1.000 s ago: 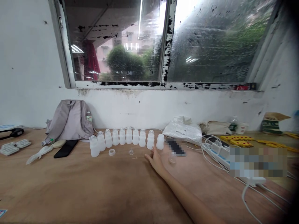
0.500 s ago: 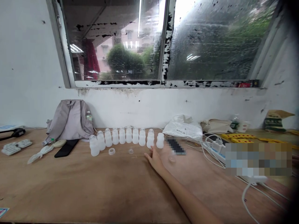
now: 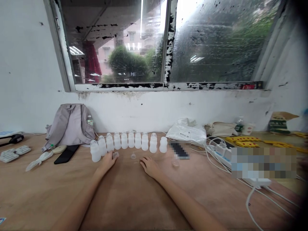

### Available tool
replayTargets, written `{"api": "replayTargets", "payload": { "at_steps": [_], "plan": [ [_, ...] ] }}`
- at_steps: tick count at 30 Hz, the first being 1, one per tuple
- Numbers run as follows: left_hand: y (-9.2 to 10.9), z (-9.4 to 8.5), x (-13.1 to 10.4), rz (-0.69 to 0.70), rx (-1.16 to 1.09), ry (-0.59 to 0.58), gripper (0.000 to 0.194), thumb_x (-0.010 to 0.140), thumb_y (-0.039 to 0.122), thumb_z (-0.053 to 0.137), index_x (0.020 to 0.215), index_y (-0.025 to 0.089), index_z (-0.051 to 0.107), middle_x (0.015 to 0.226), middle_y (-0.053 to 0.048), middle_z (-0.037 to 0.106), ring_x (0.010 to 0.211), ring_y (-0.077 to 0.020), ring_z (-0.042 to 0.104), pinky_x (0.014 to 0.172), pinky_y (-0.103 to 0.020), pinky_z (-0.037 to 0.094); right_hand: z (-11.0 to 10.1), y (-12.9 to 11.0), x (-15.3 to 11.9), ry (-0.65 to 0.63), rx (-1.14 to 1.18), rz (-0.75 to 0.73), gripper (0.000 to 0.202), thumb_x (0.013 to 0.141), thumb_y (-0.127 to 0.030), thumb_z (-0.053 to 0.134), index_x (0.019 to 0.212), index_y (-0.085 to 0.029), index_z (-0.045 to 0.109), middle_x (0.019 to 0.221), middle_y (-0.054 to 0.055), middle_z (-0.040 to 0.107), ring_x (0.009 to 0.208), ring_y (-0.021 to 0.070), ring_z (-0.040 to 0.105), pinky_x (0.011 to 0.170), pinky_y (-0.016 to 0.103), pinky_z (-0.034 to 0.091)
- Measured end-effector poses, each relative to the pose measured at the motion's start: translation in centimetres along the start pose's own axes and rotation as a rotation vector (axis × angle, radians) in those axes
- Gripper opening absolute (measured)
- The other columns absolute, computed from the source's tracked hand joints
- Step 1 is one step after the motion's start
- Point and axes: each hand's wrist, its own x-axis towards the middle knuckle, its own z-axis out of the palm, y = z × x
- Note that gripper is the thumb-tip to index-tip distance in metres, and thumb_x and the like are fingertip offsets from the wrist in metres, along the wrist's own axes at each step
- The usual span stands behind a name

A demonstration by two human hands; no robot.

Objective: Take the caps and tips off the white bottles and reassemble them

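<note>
Several white bottles (image 3: 131, 140) stand in a curved row across the table, most with clear domed caps. The rightmost bottle (image 3: 163, 145) has no dome. My left hand (image 3: 109, 161) has its fingers closed on a small white ring (image 3: 115, 155) in front of the row's left part. A clear nipple-shaped piece (image 3: 133, 156) lies on the table between my hands. Just right of it rests my right hand (image 3: 148, 166), fingers apart and holding nothing. A clear dome cap (image 3: 175, 163) lies farther right, near a dark phone-like object (image 3: 179, 150).
A grey backpack (image 3: 72, 125) leans on the wall at left, with a black case (image 3: 66, 154) before it. At right are a white plastic bag (image 3: 186, 131), a power strip with cables (image 3: 222, 154) and yellow strips (image 3: 243, 140). A window is behind.
My left hand has come into view and closed on the ring. My right hand has moved left and towards me, away from the bottles. The view has shifted slightly.
</note>
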Motion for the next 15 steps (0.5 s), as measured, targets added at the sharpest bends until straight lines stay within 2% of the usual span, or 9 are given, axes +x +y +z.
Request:
{"api": "replayTargets", "payload": {
  "at_steps": [2, 4, 8, 10, 15],
  "plan": [
    [1.4, 1.0, 0.4, 0.059, -0.185, 0.021, 0.039, 0.079, 0.043, 0.043, 0.105, 0.015, 0.052, 0.097, -0.009, 0.062, 0.087, -0.0202, 0.058, 0.078, -0.031, 0.043, -0.2, -0.3, 0.0, 0.004, 0.020, 0.016, 0.026, 0.085, -0.025, 0.038, 0.100, -0.020, 0.059, 0.099, 0.008, 0.060, 0.095, 0.0200, 0.053, 0.086, 0.033, 0.038],
    [3.7, 1.9, 0.9, 0.105, -0.289, 0.088, 0.042, 0.078, 0.043, 0.044, 0.109, 0.014, 0.050, 0.102, -0.009, 0.060, 0.088, -0.0193, 0.057, 0.079, -0.031, 0.043, -0.3, -0.3, 0.0, 0.005, 0.037, 0.030, 0.025, 0.085, -0.025, 0.040, 0.099, -0.020, 0.059, 0.098, 0.008, 0.060, 0.094, 0.0200, 0.053, 0.085, 0.033, 0.038],
    [7.2, 3.6, 1.4, 0.204, -0.236, 0.105, 0.042, 0.077, 0.040, 0.048, 0.112, 0.015, 0.049, 0.102, -0.009, 0.059, 0.096, -0.0200, 0.053, 0.086, -0.032, 0.039, -0.4, 0.0, -0.2, 0.001, 0.045, 0.031, 0.025, 0.084, -0.025, 0.040, 0.100, -0.018, 0.059, 0.098, 0.009, 0.061, 0.093, 0.0205, 0.054, 0.083, 0.033, 0.040],
    [7.7, 4.3, 1.3, 0.201, -0.152, 0.085, 0.043, 0.075, 0.038, 0.051, 0.112, 0.016, 0.050, 0.104, -0.009, 0.058, 0.099, -0.0210, 0.051, 0.088, -0.032, 0.037, -0.4, 0.1, -0.2, 0.006, 0.056, 0.024, 0.026, 0.084, -0.025, 0.040, 0.101, -0.018, 0.059, 0.099, 0.009, 0.061, 0.094, 0.0206, 0.054, 0.083, 0.033, 0.040],
    [7.3, 5.4, 0.3, 0.162, 0.031, 0.031, 0.034, 0.076, 0.039, 0.050, 0.101, 0.018, 0.057, 0.100, -0.008, 0.060, 0.099, -0.0233, 0.050, 0.084, -0.034, 0.036, -0.4, 0.1, -0.2, 0.007, 0.067, 0.033, 0.026, 0.085, -0.026, 0.040, 0.100, -0.019, 0.059, 0.099, 0.009, 0.061, 0.095, 0.0201, 0.054, 0.085, 0.033, 0.040]
  ]
}}
